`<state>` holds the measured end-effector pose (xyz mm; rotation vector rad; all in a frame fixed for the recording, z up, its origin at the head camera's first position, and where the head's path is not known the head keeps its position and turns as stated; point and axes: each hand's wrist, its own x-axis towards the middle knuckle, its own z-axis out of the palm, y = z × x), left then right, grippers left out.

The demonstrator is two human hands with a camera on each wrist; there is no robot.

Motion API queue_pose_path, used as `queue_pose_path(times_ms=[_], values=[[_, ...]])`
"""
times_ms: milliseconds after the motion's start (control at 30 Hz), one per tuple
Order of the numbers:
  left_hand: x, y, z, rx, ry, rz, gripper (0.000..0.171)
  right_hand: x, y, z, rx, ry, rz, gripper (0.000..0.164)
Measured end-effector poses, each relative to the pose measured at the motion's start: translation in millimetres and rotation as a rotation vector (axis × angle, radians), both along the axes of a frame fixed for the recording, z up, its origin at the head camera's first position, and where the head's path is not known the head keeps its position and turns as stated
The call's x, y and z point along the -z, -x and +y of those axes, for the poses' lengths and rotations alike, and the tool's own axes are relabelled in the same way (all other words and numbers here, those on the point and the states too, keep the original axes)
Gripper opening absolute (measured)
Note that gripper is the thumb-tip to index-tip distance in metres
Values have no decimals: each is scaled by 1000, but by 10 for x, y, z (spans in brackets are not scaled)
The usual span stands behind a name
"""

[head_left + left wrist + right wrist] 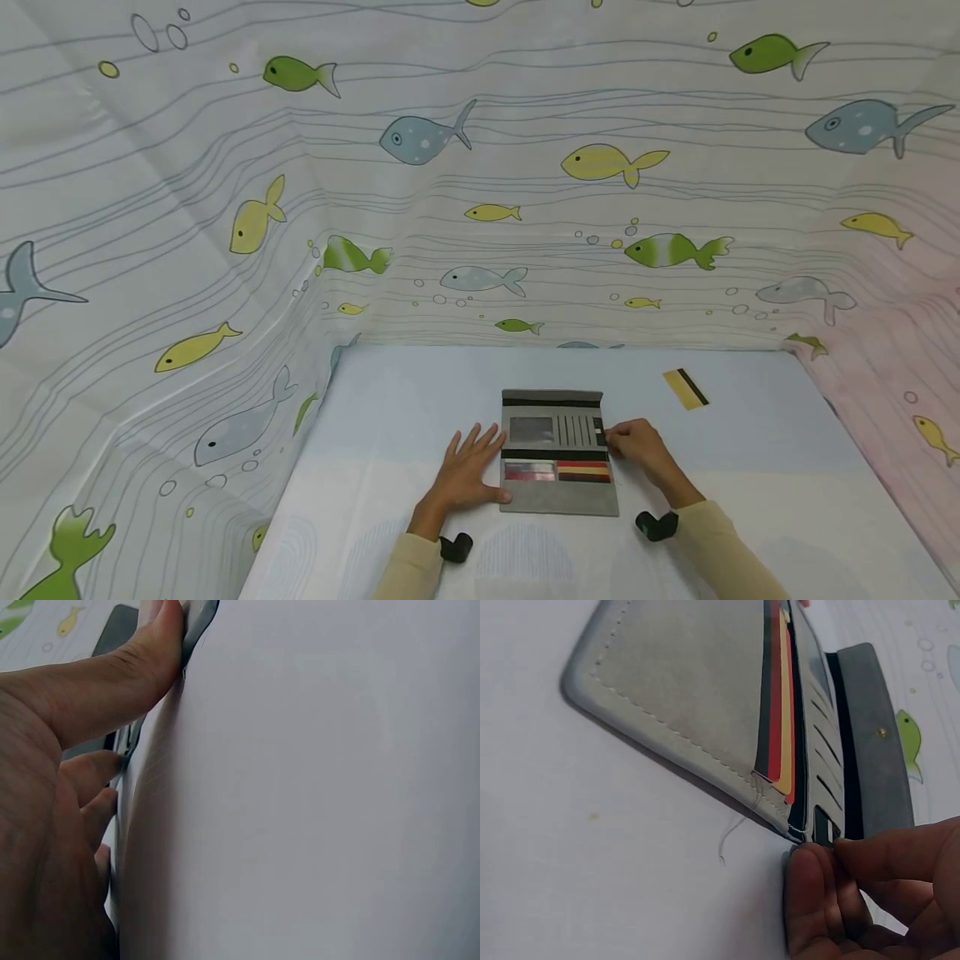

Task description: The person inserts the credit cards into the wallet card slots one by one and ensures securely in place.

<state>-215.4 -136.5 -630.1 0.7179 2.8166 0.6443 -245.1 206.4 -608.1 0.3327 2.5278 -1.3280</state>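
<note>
An unfolded grey wallet [558,498] lies flat on the table, its flap at the far side. Striped cards [583,471], red, yellow and black, and purplish cards [529,471] fill its lower pockets. A dark card [823,827] with a white patch sits in the end slot at the wallet's right edge. My right hand [639,446] pinches the wallet's edge there, thumb beside that card; the fingertips' underside contact is partly hidden. My left hand [467,475] is spread at the wallet's left edge, with its thumb touching the lower corner and fingers further up.
A yellow card with a black stripe [686,389] lies on the table [420,383], beyond the wallet to the right. Fish-patterned cloth [540,200] hangs behind and at both sides. A loose thread [735,829] sticks out from the wallet's edge.
</note>
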Motion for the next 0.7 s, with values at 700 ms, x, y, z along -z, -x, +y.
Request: queue_pose_path(times_ms=[700], values=[[0, -14, 11, -7, 11, 19, 107, -12, -277, 34, -56, -26, 2, 19]])
